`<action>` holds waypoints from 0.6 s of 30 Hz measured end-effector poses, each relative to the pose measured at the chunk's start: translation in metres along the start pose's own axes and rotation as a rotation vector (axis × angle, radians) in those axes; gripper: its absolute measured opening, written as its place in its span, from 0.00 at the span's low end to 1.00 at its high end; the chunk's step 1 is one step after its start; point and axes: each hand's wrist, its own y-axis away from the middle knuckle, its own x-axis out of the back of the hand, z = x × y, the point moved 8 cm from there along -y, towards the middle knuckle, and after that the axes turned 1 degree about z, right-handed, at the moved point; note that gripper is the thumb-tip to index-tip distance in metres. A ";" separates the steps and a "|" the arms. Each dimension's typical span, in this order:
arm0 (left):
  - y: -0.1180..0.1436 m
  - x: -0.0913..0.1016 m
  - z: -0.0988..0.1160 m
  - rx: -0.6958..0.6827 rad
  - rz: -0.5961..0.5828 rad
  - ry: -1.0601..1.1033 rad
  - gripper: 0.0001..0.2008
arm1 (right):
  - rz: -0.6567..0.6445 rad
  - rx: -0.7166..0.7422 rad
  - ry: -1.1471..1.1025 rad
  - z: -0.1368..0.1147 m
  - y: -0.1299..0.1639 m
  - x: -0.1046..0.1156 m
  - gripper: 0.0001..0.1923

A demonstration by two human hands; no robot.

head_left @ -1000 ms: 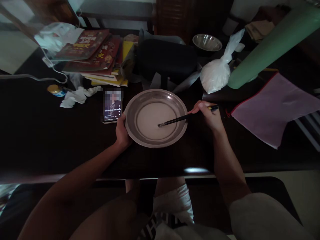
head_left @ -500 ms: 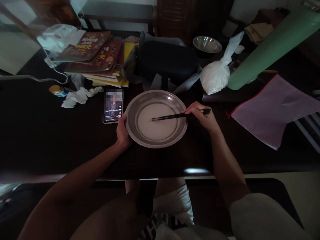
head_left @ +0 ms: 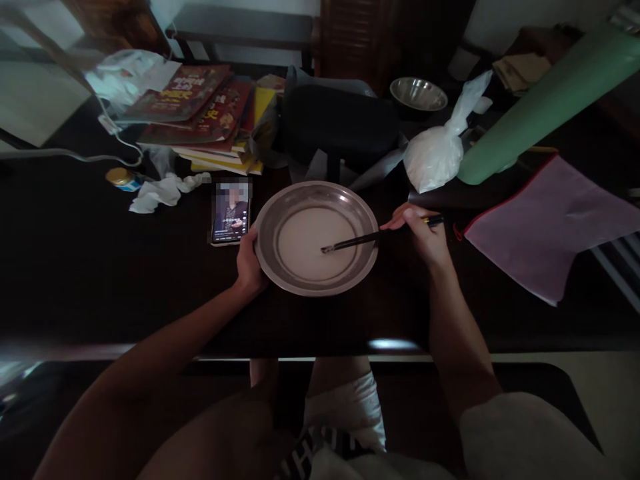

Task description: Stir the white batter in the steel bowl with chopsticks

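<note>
A round metal basin (head_left: 270,263) stands on the dark table in front of me, with a whitish layer (head_left: 305,247) covering its bottom; whether it is liquid or powder I cannot tell. My left hand (head_left: 250,261) grips the basin's left rim. Dark chopsticks (head_left: 357,240) are held in my closed right hand (head_left: 420,233), just beyond the right rim. They slant down leftward across the basin, and their tips touch the white contents near the middle. A phone (head_left: 231,213) with a lit screen lies beside my left hand.
Behind the basin sits a black bag (head_left: 340,123). Stacked books (head_left: 200,120), crumpled tissue (head_left: 160,193) and a small jar (head_left: 123,178) are on the left. To the right are a tied bag of white powder (head_left: 433,160), a green cylinder (head_left: 540,107), a purple pouch (head_left: 545,227) and another metal bowl (head_left: 419,93).
My right hand has moved rightward, drawing the chopstick tips right and slightly nearer to me in the basin. My left hand stays on the rim. The whole view has shifted slightly.
</note>
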 end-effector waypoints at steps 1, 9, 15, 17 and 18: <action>0.001 0.000 0.001 -0.001 0.002 -0.003 0.08 | -0.036 -0.008 0.001 0.001 0.000 -0.003 0.21; -0.001 0.000 -0.001 -0.005 -0.018 -0.001 0.07 | -0.016 -0.030 0.050 0.004 0.001 0.003 0.19; -0.002 0.001 0.000 -0.023 -0.017 -0.005 0.09 | -0.131 -0.013 0.049 0.003 0.001 -0.009 0.16; -0.001 0.000 0.000 -0.016 -0.017 0.000 0.08 | -0.043 -0.013 0.051 0.002 0.000 -0.001 0.17; -0.001 -0.001 0.000 -0.012 -0.020 0.001 0.08 | -0.007 -0.015 0.051 0.002 0.000 0.002 0.18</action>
